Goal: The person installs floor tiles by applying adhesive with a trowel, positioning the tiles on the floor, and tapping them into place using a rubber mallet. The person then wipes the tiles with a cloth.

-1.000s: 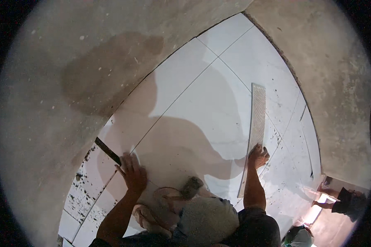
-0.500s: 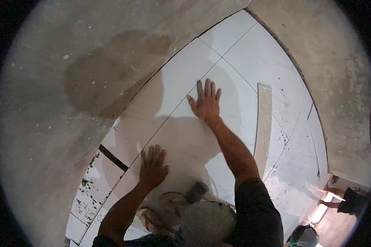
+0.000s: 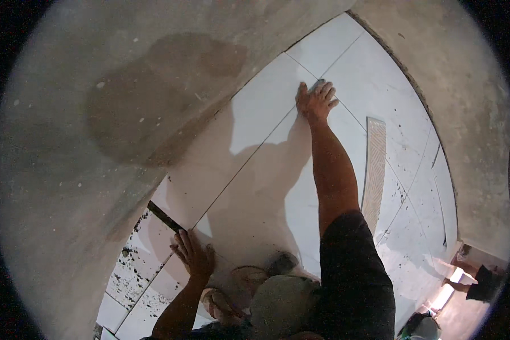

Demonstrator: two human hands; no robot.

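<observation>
White floor tiles (image 3: 255,192) lie edge to edge with thin dark joints between them. My right hand (image 3: 317,102) rests palm down, fingers apart, at the far corner of a large tile, over the crossing of two joints. Nearer to me on the left, my left hand (image 3: 196,256) lies with its fingers spread on the tiles. Its fingertips touch a joint beside the end of a wide dark gap (image 3: 164,216). Neither hand holds anything. A dark grey block (image 3: 281,263), blurred and in shadow, sits close to my body.
A narrow strip of tile (image 3: 375,170), ribbed side up, lies right of my right arm. Dark crumbs (image 3: 131,266) dot the tiles at left. Concrete walls (image 3: 56,170) border the floor. At lower right is another person's dark sleeve (image 3: 484,283), with an arm by a bright patch.
My right hand has slid farther away and to the right, to the tile's far corner. My left hand has come nearer to me, down beside the dark gap.
</observation>
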